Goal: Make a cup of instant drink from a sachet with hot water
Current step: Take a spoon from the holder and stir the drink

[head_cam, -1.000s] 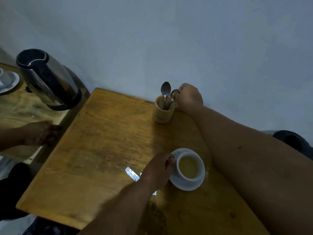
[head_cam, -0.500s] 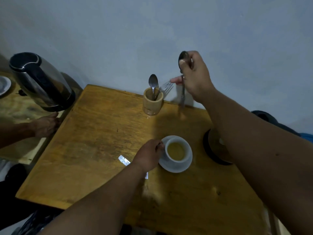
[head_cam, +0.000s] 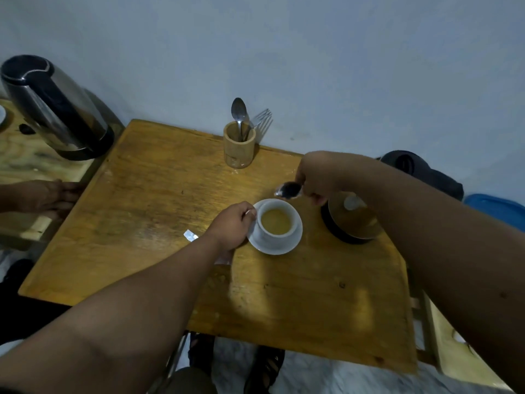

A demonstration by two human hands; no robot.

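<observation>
A white cup [head_cam: 277,223] of yellowish drink stands on a white saucer [head_cam: 284,247] in the middle of the wooden table [head_cam: 159,194]. My left hand [head_cam: 231,226] grips the cup's handle on its left side. My right hand [head_cam: 316,177] holds a metal spoon [head_cam: 288,190], its bowl just above the cup's far rim. A torn silver sachet [head_cam: 189,235] lies on the table, partly hidden under my left forearm.
A wooden holder [head_cam: 238,149] with a spoon and a fork stands by the wall. A steel kettle [head_cam: 54,109] sits on a side table at the left; its round base [head_cam: 352,220] is right of the cup. Another person's hand [head_cam: 45,196] rests at the left table edge.
My right hand drew a spoon out of the holder, raised it, then brought it down to just above the cup. My left hand stayed on the cup.
</observation>
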